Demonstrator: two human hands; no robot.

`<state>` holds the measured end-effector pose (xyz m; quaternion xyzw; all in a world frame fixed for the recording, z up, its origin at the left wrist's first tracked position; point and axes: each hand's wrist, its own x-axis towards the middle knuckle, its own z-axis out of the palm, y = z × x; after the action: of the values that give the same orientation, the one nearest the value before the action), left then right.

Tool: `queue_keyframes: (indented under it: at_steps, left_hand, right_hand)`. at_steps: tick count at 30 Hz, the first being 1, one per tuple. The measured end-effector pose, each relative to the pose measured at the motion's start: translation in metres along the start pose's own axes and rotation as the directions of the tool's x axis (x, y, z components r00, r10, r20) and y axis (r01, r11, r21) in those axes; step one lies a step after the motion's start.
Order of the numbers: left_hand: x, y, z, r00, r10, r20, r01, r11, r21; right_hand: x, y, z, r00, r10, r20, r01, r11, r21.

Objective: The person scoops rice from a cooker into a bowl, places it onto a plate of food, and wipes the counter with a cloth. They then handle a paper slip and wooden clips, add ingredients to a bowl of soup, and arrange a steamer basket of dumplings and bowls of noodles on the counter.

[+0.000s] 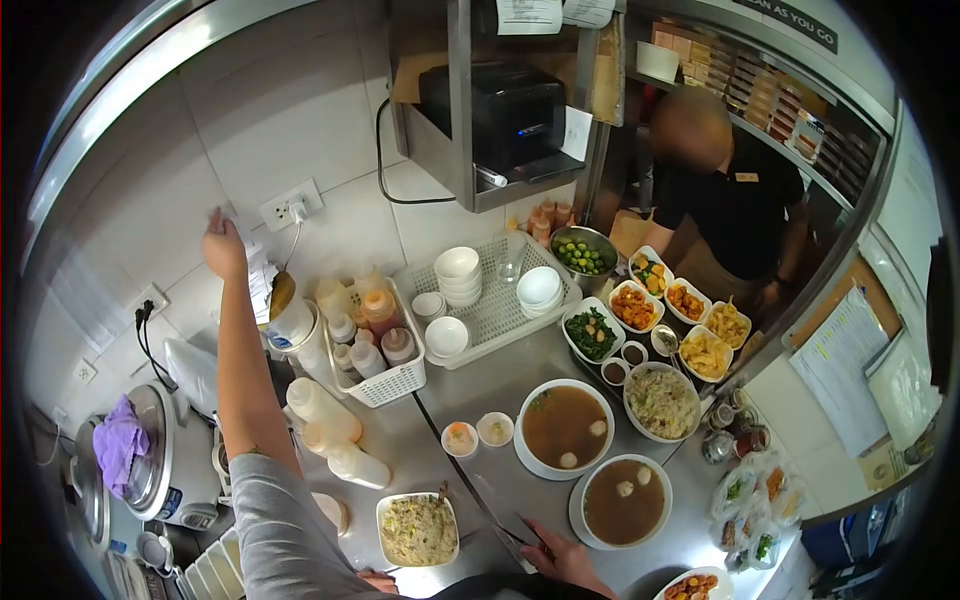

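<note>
My left hand (225, 248), on a raised bare forearm with a grey sleeve, is near the tiled wall, above a white paper slip (262, 287). Its fingers are curled together, and the fingertips blur. Low on the steel counter, my right hand (562, 557) is closed, with a thin dark item (527, 532) at its fingers; I cannot tell what it is. Left of that hand stands a square white bowl of fried rice (418, 530) with a utensil in it. To its right is a bowl of brown soup (625, 502) with pale balls; a second soup bowl (566, 428) sits behind.
Part of another hand (378, 581) shows beside my sleeve. Squeeze bottles (340, 440) and a white basket (400, 383) of sauce bottles stand left. Several food dishes (592, 333) fill the back right. A person (740, 190) stands behind them. Rice cookers (185, 470) are far left.
</note>
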<state>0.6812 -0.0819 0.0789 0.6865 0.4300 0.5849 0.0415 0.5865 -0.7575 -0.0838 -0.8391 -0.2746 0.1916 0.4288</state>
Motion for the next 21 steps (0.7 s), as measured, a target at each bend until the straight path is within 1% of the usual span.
queue_keyframes:
  at_steps: [1, 2, 4, 5, 7, 8, 10, 11, 13, 14, 15, 16, 17, 18, 19, 20, 21]
  left_hand:
    - [-0.006, 0.027, -0.017, 0.993, -0.089, -0.080, 0.080, 0.991, -0.107]
    - [-0.005, 0.025, -0.018, 0.990, -0.095, -0.101, 0.087, 0.993, -0.081]
    - [0.010, -0.009, -0.003, 0.967, -0.222, 0.121, 0.217, 0.975, 0.054]
    - [0.018, -0.024, 0.004, 0.931, -0.287, 0.227, 0.264, 0.956, 0.126]
    - [0.018, -0.038, 0.010, 0.939, -0.243, 0.242, 0.227, 0.970, 0.092]
    - [0.013, -0.032, 0.009, 0.942, -0.217, 0.255, 0.206, 0.976, 0.072]
    - [0.010, -0.022, 0.005, 0.958, -0.158, 0.239, 0.126, 0.982, 0.143]
    - [0.005, -0.020, 0.002, 0.963, -0.133, 0.234, 0.089, 0.978, 0.186]
    - [0.010, -0.025, 0.011, 0.909, -0.182, 0.374, 0.026, 0.923, 0.384]
    - [0.012, -0.037, 0.015, 0.871, -0.236, 0.430, -0.002, 0.875, 0.485]
    - [0.010, -0.051, 0.020, 0.814, -0.275, 0.512, -0.023, 0.865, 0.501]
    - [0.005, -0.077, 0.039, 0.874, -0.183, 0.451, -0.039, 0.898, 0.439]
    - [0.003, -0.064, 0.032, 0.795, -0.311, 0.522, 0.000, 0.859, 0.511]
    - [-0.016, -0.018, -0.001, 0.857, -0.268, 0.441, -0.031, 0.826, 0.563]
    - [-0.032, 0.012, -0.021, 0.932, -0.206, 0.299, 0.016, 0.846, 0.533]
    - [-0.032, 0.005, -0.016, 0.939, -0.023, 0.344, -0.145, 0.880, 0.452]
    - [-0.046, 0.028, -0.031, 0.962, 0.109, 0.250, -0.201, 0.903, 0.381]
  right_hand:
    - [0.002, -0.004, -0.003, 1.000, 0.031, -0.005, -0.031, 0.999, 0.022]
    - [0.001, -0.009, -0.004, 0.995, 0.103, 0.008, -0.104, 0.994, 0.044]
    - [0.002, -0.017, -0.006, 0.972, 0.235, 0.032, -0.237, 0.968, 0.088]
    - [0.003, -0.008, -0.001, 0.982, 0.189, 0.021, -0.190, 0.978, 0.088]
    - [0.003, 0.019, 0.015, 0.994, 0.106, -0.015, -0.105, 0.991, 0.087]
    - [0.004, 0.023, 0.017, 0.992, 0.123, 0.006, -0.123, 0.990, 0.073]
    - [0.002, 0.027, 0.019, 0.984, 0.167, 0.057, -0.170, 0.985, 0.040]
    - [0.000, 0.023, 0.017, 0.992, 0.123, 0.036, -0.124, 0.991, 0.045]
    - [0.001, 0.010, 0.007, 1.000, 0.012, 0.014, -0.013, 0.999, 0.036]
    - [-0.001, 0.020, 0.012, 0.999, 0.043, 0.007, -0.043, 0.999, -0.015]
    - [-0.002, 0.040, 0.022, 0.998, 0.059, 0.014, -0.058, 0.996, -0.071]
    - [-0.003, 0.050, 0.025, 0.997, 0.068, 0.030, -0.064, 0.990, -0.129]
    - [-0.004, 0.042, 0.019, 0.999, 0.006, -0.037, -0.011, 0.992, -0.129]
    - [-0.001, 0.028, 0.012, 0.994, -0.055, -0.091, 0.044, 0.991, -0.124]
    - [0.001, 0.013, 0.009, 0.985, -0.110, -0.137, 0.095, 0.989, -0.109]
    - [0.002, 0.004, 0.006, 0.956, -0.248, -0.157, 0.213, 0.954, -0.214]
    - [0.001, 0.006, 0.009, 0.971, -0.196, -0.140, 0.179, 0.976, -0.125]
